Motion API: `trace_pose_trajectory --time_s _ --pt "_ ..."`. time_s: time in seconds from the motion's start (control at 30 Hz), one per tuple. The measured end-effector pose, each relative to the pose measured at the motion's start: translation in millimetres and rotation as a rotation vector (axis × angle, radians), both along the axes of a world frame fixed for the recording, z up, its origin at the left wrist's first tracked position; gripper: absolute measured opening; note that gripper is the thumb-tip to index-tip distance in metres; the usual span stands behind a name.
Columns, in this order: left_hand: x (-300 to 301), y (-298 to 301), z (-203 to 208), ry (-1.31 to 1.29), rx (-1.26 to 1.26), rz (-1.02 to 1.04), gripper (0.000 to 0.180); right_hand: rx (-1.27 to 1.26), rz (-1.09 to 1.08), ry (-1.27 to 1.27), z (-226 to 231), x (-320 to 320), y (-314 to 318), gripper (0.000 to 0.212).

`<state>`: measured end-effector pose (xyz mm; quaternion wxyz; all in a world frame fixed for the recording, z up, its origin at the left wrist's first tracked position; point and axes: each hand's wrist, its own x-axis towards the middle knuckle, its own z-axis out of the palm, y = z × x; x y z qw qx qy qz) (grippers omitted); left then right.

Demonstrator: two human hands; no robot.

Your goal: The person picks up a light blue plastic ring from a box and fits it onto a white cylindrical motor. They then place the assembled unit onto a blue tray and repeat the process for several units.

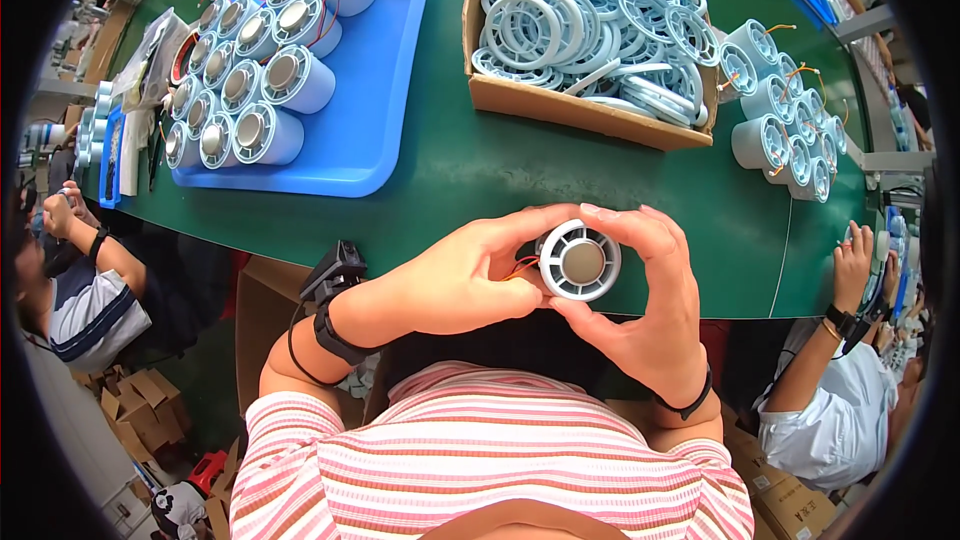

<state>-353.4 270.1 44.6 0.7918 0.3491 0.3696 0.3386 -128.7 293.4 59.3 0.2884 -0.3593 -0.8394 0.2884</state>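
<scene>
Presently I am viewing the left hand (465,275) and right hand (665,315) holding a round spoked unit (582,260) nearer me than the cardboard box (590,120); fingers are arching along its box-side edge, thumbs bracing the edge away from the box.

Left hand (460,278): grips slotted cylinder (583,262)
Right hand (645,310): touches its rim (614,268)
Blue tray (370,90): similar cylinders (298,82)
Cardboard box (590,118): pale-blue rings (590,25)
</scene>
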Motion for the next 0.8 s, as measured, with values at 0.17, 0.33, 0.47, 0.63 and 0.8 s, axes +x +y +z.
trace_pose_trajectory --time_s 0.17,0.33,0.47,0.63,0.8 --pt "-1.6 8.8 10.6 -0.079 -0.201 0.007 0.065 0.046 -0.01 0.009 -6.8 -2.1 1.9 0.075" --pt "-2.1 6.9 6.9 -0.083 -0.172 -0.008 0.062 0.053 -0.003 0.035 -4.2 -6.4 0.8 0.072" --pt "3.7 -4.7 6.1 0.11 0.073 0.117 0.046 0.247 -0.022 -0.089 -9.6 -8.0 -5.7 0.067" --pt "-34.8 -2.8 38.1 1.328 0.97 0.277 0.027 0.272 -0.264 -0.259 4.5 30.8 -1.4 0.061" --pt "-107.9 28.4 33.8 2.159 1.073 0.476 0.038 0.201 -0.712 -0.326 -2.9 134.7 24.3 0.06"
